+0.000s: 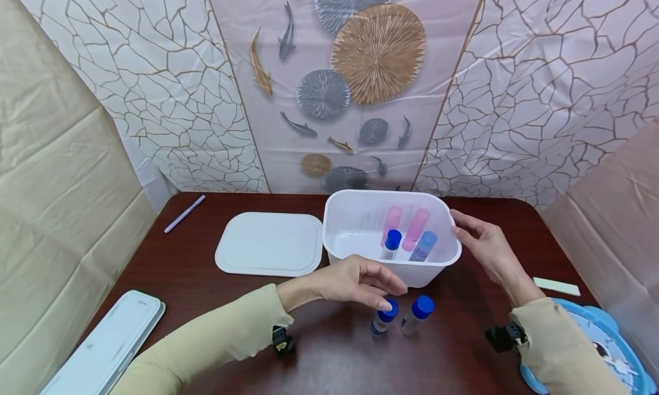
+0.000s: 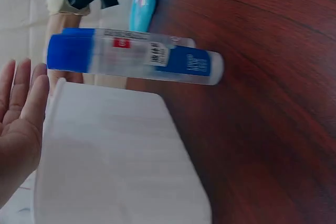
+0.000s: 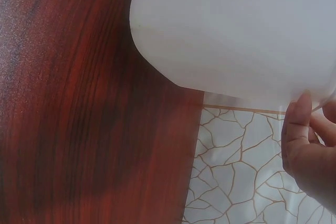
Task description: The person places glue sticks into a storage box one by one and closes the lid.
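My left hand (image 1: 360, 280) hovers in front of the white plastic box (image 1: 337, 256), fingers loosely bent. Its thumb overlaps the blue cap of a glue stick (image 1: 380, 326) in the head view; whether they touch, I cannot tell. Beside it a second clear glue stick with a blue cap (image 1: 412, 320) stands upright on the table. My right hand (image 1: 489, 246) touches the box's right rim with thumb and fingertips, the thumb against the outer wall in the right wrist view. Inside the box are a blue-capped stick (image 1: 391, 243), a light-blue stick (image 1: 424, 245) and two pink sticks (image 1: 416, 229).
A white lid (image 1: 268, 244) lies left of the box. A purple pen (image 1: 184, 214) is at the back left, and a pale flat case (image 1: 108, 343) at the front left. On the right are a pale strip (image 1: 556, 286) and a blue cartoon-shaped item (image 1: 628, 349), partly under the right sleeve.
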`<state>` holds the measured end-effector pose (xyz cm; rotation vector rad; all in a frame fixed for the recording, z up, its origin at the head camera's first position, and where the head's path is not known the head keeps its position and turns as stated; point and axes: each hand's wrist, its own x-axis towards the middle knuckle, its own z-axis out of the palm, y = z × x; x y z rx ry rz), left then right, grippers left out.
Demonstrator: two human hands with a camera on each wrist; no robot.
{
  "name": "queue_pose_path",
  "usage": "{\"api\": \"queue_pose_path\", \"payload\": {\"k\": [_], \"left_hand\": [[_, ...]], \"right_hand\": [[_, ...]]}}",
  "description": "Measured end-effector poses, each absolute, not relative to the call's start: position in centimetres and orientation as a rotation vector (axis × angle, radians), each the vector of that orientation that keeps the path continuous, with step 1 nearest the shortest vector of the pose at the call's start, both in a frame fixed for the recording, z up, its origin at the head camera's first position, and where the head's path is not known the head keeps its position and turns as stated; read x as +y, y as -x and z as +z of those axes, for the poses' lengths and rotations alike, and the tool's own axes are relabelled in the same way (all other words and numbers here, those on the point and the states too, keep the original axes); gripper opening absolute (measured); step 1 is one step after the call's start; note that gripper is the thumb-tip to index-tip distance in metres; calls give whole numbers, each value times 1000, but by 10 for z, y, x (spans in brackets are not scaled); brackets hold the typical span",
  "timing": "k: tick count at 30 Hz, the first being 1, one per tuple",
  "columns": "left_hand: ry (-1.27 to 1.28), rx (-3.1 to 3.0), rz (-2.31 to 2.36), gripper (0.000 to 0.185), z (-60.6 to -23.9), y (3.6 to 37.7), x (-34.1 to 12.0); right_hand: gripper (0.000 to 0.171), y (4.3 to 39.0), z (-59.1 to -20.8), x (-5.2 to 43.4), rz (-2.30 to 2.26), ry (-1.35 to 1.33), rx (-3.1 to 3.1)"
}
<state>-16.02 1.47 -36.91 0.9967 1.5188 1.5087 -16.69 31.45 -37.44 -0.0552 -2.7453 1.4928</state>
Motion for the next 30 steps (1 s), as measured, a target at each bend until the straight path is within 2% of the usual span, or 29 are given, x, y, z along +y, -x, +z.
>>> {"api": "queue_pose_path", "payload": {"k": [10,21,25,30], "left_hand": [[-974,1469,1452,44,-387,158,17],[-990,1575,1418,36,-400,158,19],[-1036,1571,1442,34,-380,163,16],[-1068,1588,1534,34,-329,180,4]], "right_hand": [[55,166,-374,314,1494,66,-2749],[54,166,-375,313,1501,76,-2749],[54,166,-374,313,1502,79,-2746],[54,167,-373,313,1499,79,-2752]]}}
